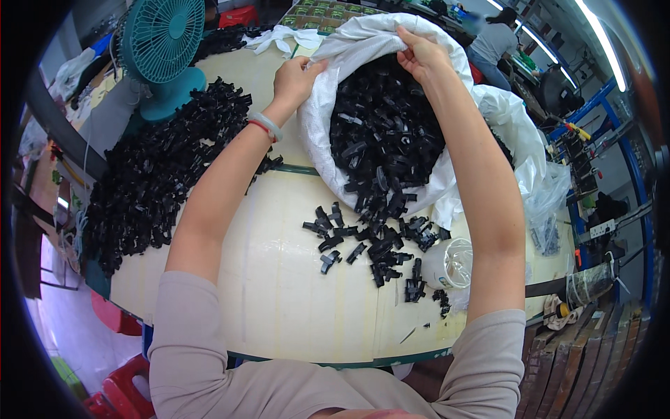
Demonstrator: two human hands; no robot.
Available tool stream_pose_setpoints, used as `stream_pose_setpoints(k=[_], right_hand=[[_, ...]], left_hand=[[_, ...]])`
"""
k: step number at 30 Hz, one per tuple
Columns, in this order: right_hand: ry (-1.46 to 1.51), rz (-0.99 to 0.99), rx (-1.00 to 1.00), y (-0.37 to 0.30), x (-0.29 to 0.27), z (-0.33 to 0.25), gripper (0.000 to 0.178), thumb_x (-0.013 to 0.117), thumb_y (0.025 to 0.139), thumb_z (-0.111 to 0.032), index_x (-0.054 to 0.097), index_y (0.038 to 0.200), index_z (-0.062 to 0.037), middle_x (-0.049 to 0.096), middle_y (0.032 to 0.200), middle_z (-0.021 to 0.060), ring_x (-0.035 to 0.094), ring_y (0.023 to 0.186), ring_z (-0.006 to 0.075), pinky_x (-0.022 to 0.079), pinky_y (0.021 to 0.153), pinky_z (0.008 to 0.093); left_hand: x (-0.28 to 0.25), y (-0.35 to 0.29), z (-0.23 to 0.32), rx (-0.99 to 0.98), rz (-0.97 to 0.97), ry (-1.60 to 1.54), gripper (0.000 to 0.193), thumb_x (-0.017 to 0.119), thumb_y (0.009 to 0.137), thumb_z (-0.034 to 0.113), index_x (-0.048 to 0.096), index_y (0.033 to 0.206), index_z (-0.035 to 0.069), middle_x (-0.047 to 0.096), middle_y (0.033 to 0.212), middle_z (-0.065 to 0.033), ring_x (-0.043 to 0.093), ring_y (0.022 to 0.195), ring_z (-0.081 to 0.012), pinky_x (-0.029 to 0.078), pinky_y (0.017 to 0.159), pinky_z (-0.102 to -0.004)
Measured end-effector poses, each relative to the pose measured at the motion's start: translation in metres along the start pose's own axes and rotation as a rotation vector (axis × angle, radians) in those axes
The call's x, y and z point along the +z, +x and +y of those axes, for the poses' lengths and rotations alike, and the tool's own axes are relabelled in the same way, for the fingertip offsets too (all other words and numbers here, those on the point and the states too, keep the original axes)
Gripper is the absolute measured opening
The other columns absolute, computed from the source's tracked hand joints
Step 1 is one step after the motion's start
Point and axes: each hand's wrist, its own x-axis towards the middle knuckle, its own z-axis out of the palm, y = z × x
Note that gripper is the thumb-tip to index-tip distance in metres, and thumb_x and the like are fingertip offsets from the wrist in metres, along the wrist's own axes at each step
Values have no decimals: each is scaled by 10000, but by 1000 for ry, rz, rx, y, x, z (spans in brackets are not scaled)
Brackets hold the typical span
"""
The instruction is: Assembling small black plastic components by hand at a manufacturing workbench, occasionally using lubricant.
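Note:
A white woven sack (319,150) lies tipped on the table with its mouth toward me, full of small black plastic parts (384,126). Some of the parts have spilled from the mouth onto the tabletop. My left hand (293,82) pinches the sack's rim at its left side. At the upper right of the mouth, my right hand (423,56) is closed on the folded rim, with thumb and fingers around the cloth. Both arms reach forward on either side of the opening.
A large heap of black parts (160,167) covers the table's left side, beside a green fan (167,56). Near my right forearm stands a white tub (436,269) lined with clear plastic. Another white sack (516,126) is at the right. A person (494,43) works in the background.

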Motion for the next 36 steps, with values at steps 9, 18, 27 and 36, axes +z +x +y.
stream_pose_setpoints(k=[9, 18, 27, 36], right_hand=[[136, 11, -60, 16, 15, 1, 149, 668, 826, -69, 561, 883, 19, 553, 786, 64, 538, 654, 148, 539, 575, 252], [296, -94, -85, 36, 5, -15, 72, 641, 832, -40, 600, 890, -30, 604, 815, 71, 579, 659, 182, 497, 542, 295], [108, -391, -120, 1, 7, -31, 94, 653, 823, -58, 632, 909, -27, 616, 834, 55, 590, 793, 154, 496, 686, 279], [-577, -359, -218, -42, -16, -5, 462, 665, 834, -292, 564, 1135, 44, 624, 895, 113, 609, 807, 129, 537, 674, 228]], left_hand=[[5, -74, 3, 765, 245, 707, 358, 569, 787, 118, 470, 1097, -31, 524, 1101, -174, 523, 975, -341, 497, 744, -414], [16, -85, -1, 439, 81, 531, 280, 512, 878, 161, 487, 1046, -61, 537, 1040, -231, 566, 841, -389, 484, 722, -455], [35, -47, -41, -474, -95, -1208, 227, 399, 883, 25, 583, 996, -44, 616, 951, -161, 607, 825, -227, 501, 678, -354], [51, -44, -55, -158, 250, -297, 341, 406, 872, 105, 539, 1162, -15, 618, 974, -106, 596, 872, -197, 458, 780, -286]])
